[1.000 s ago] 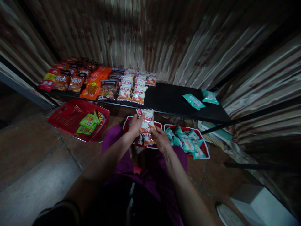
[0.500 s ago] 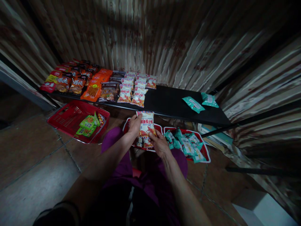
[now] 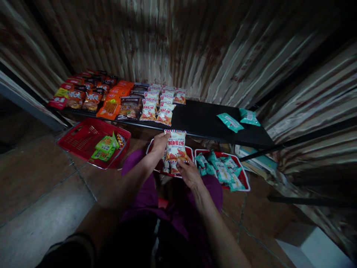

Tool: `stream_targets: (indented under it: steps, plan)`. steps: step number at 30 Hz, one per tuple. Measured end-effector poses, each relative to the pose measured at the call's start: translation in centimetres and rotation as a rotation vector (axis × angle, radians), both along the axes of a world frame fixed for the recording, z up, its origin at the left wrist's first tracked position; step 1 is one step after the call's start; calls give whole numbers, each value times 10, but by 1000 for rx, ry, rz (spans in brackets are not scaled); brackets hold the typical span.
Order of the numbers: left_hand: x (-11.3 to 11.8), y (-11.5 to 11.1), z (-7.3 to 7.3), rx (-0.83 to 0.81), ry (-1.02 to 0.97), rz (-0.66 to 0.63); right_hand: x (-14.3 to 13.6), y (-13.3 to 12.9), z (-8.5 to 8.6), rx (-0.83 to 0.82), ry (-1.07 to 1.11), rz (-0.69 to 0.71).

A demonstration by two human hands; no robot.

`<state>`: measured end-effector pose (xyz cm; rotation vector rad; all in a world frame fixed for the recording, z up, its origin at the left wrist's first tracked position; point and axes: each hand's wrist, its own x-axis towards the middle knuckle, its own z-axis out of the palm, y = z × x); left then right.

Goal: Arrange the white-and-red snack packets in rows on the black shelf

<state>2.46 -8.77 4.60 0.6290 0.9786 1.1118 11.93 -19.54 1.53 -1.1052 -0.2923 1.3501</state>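
Observation:
Between my hands is a white-and-orange snack bag (image 3: 176, 145) with a striped top edge, held over the middle red basket (image 3: 189, 152). My left hand (image 3: 161, 144) grips it at its upper left side, the thumb on the front. The lower right corner is pinched by my right hand (image 3: 188, 171). Inside the basket below, more bags (image 3: 174, 168) of this kind show in part. Beyond, on the black shelf (image 3: 195, 117), matching white snack bags (image 3: 165, 113) stand in rows.
Left on the shelf are brown bags (image 3: 129, 108), orange bags (image 3: 109, 108) and red-black bags (image 3: 93, 98). Two teal bags (image 3: 230, 122) lie at its right. A red basket (image 3: 80, 136) with green packets stands left; another basket (image 3: 245, 178) holds teal bags at right. A dark metal pole (image 3: 267, 152) slants nearby.
The held snack bag has shifted slightly right and up and is turned a little flatter toward me. Both hands keep their hold on it.

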Motion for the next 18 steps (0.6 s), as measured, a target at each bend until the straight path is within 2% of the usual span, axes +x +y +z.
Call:
stream_targets:
  steps: [4, 8, 11, 13, 16, 18]
  plan:
    - [-3, 4, -1, -7, 14, 0, -1, -1, -2, -17, 37, 15]
    - [-2, 9, -7, -31, 10, 8, -4, 1, 0, -8, 31, -29]
    - [-1, 9, -10, -11, 86, 3, -4, 2, 2, -8, 15, -62]
    - [-1, 7, -9, 58, 195, 61, -2, 3, 0, -12, 2, -73]
    - [-4, -4, -3, 292, 381, 197, 1, 4, -6, -16, -72, -128]
    - [-5, -15, 2, 447, 432, 155, 3, 6, -10, -1, -204, -163]
